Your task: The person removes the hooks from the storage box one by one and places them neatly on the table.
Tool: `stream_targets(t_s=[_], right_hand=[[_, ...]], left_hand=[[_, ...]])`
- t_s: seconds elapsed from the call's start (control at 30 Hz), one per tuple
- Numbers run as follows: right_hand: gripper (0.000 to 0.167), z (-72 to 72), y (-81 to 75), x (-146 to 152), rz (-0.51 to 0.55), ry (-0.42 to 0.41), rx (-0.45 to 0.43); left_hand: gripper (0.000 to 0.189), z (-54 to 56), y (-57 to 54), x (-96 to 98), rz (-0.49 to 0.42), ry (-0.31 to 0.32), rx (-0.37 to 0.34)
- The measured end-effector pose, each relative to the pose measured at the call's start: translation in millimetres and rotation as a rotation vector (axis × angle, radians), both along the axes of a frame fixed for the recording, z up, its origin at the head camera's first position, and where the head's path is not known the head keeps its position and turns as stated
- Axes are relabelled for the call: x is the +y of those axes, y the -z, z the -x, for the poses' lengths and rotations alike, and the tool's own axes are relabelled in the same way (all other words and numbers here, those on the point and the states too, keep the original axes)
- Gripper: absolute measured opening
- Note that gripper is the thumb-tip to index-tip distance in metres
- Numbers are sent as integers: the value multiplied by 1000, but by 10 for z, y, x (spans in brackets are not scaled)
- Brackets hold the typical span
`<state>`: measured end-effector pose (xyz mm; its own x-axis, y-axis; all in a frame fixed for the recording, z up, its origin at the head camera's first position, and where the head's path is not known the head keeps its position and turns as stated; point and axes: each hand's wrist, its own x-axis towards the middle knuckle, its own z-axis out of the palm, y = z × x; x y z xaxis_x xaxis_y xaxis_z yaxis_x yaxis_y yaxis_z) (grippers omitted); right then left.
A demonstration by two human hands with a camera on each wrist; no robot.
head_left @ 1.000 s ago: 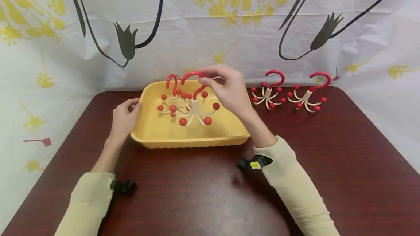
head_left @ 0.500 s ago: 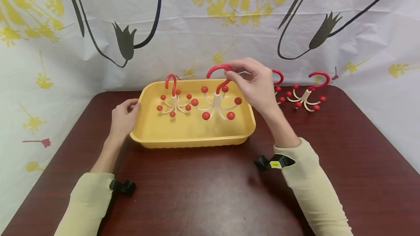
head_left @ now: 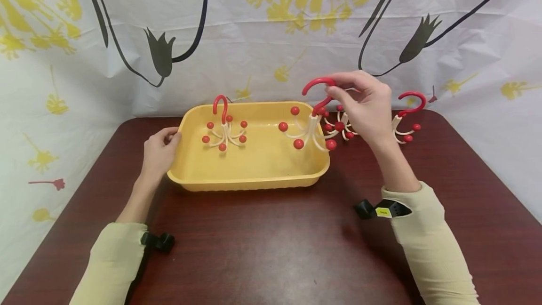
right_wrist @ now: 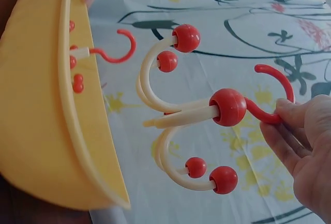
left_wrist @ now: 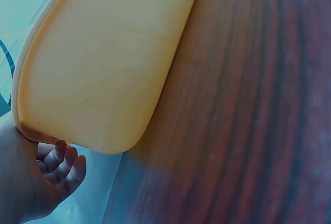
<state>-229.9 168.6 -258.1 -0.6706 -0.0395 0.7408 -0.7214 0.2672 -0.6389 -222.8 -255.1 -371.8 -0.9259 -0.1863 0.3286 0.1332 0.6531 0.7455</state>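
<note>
My right hand pinches the red hook of a hanger with several curved cream arms, each tipped with a red ball. In the right wrist view this held hanger hangs in the air, apart from the yellow tub's wall. From the head view it overlaps the right end of the yellow tub. My left hand grips the tub's left rim, fingers curled under it in the left wrist view. Inside the tub, toward its left, a like hanger stands upright, hook up.
Two more such hangers stand on the dark wooden table, right of the tub. The nearer one is partly behind my right hand; the farther one is at the back right. A patterned white sheet rises behind the table.
My right hand has carried the held hanger rightward, from over the tub's middle to its right end. The left hand has stayed on the rim.
</note>
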Motion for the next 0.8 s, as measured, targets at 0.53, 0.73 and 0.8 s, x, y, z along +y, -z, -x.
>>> stream_targets(t_s=[0.53, 0.73, 0.8], right_hand=[[21, -62, -54, 538, 48, 110, 16], [22, -70, -18, 769, 3, 182, -1], [22, -79, -11, 836, 11, 193, -23]], left_hand=[[38, -1, -20, 3, 0, 2, -7], [39, -4, -24, 6, 4, 0, -13], [39, -4, -21, 5, 4, -2, -15]])
